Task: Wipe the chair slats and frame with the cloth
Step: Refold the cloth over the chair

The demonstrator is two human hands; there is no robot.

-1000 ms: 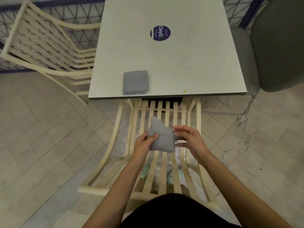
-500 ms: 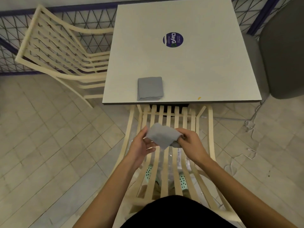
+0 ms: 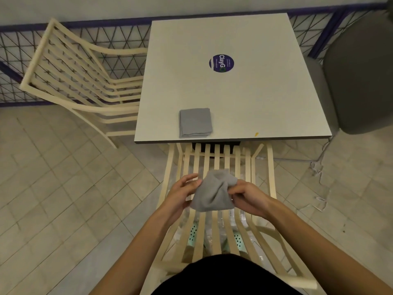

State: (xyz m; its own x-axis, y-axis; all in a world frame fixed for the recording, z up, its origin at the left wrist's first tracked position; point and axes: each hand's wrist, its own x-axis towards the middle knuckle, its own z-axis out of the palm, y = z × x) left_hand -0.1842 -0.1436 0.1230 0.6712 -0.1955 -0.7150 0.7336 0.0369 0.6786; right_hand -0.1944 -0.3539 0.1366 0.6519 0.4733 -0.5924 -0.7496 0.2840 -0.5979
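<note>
Cloth [image 3: 212, 194], bunched, is held above the chair slats [image 3: 217, 158], left hand [image 3: 180, 194] at its 9 o'clock with fingers loosely apart against it, right hand [image 3: 248, 199] at 3 o'clock pinching it; at 12 o'clock, the desk [image 3: 244, 107] sticker [image 3: 221, 63] reads "ClayG".

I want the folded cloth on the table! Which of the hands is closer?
Left. The left hand is nearly in line with the folded cloth; the right hand lies off to its right.

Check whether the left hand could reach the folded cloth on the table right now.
Probably yes: folded cloth lies near the table edge, nothing between, but left hand touches the bunched cloth.
</note>
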